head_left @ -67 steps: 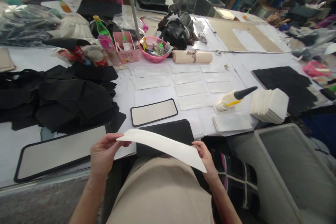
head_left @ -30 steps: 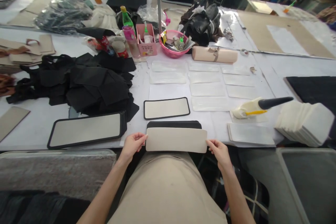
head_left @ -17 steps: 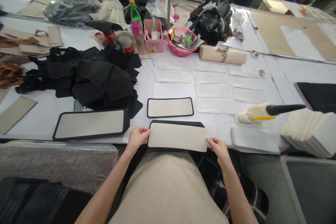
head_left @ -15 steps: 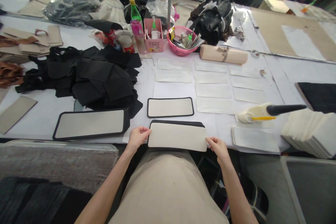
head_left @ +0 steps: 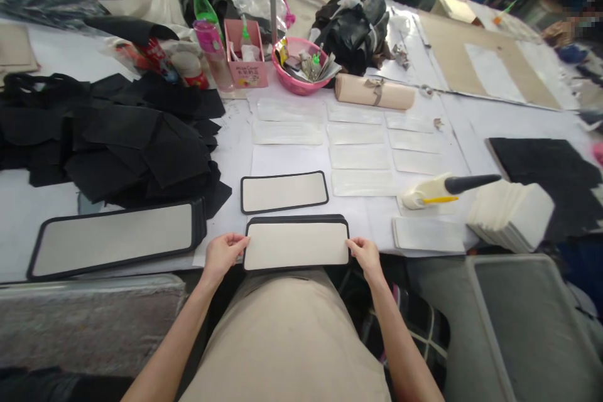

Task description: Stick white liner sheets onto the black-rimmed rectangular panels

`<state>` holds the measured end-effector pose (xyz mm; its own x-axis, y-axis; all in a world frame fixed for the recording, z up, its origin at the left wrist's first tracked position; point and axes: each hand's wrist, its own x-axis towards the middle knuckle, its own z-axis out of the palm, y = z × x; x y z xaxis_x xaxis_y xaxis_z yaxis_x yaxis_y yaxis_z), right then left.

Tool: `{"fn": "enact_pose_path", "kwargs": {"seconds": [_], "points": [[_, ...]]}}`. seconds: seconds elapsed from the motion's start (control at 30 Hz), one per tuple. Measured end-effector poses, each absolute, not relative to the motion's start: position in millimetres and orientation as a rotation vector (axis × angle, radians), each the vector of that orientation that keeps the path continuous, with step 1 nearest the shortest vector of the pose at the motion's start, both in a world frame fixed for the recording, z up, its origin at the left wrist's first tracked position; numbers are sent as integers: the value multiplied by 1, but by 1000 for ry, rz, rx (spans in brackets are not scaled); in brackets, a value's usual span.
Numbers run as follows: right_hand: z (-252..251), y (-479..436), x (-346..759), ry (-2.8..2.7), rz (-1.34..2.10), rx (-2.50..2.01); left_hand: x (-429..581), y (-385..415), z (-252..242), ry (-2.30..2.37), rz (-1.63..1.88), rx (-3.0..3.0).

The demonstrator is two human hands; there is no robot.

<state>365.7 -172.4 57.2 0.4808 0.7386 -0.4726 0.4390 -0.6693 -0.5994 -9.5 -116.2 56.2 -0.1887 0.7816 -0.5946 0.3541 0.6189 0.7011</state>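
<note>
A cream rectangular panel [head_left: 296, 245] lies on a black piece [head_left: 296, 220] at the near table edge, the black showing as a thin border around it. My left hand [head_left: 222, 253] pinches the panel's left end. My right hand [head_left: 365, 254] pinches its right end. Just beyond lies a smaller cream panel with a black border [head_left: 284, 191]. A long black-bordered stack [head_left: 113, 240] sits to the left.
A heap of black fabric pieces [head_left: 117, 144] fills the left. Several pale strips [head_left: 360, 157] lie in rows mid-table. To the right lie a glue bottle with a black nozzle [head_left: 443, 189] and a stack of cream panels [head_left: 511, 213]. A pink bowl [head_left: 301, 69], bottles and a tan roll [head_left: 374, 94] stand behind.
The cream panel, earlier held up and curved in the air, has come down flat onto the black piece and now sits squarely within its outline. Both hands stay at its ends.
</note>
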Motion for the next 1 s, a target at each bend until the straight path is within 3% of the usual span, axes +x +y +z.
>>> {"fn": "enact_pose_path", "kwargs": {"seconds": [1.0], "points": [[64,-165,348,-1211,817,-2686,-10,-120,44,1842,426,1067]]}}
